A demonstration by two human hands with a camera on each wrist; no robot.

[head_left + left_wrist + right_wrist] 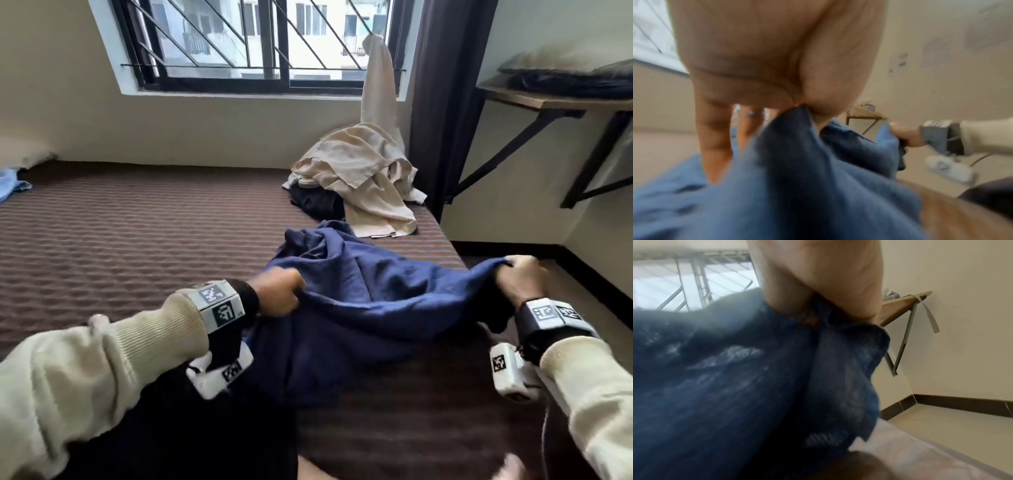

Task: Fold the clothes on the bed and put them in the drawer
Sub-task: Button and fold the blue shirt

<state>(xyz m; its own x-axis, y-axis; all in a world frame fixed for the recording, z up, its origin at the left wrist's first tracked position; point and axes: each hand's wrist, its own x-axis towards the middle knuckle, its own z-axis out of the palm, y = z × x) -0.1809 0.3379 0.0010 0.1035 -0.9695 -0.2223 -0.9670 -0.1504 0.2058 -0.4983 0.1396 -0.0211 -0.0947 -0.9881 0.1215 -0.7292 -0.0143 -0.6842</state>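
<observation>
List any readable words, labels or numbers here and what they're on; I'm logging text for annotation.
No readable text.
Wrist bands by the left hand and right hand: square coded markers, no words.
Wall papers: too blurred to read.
Blue garment: no label visible.

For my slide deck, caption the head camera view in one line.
Both hands, left hand and right hand, grip a crumpled dark blue cloth garment over the brown striped bed.

Navy blue garment point(359, 291), beige clothes point(359, 171), brown striped bed cover point(137, 233).
</observation>
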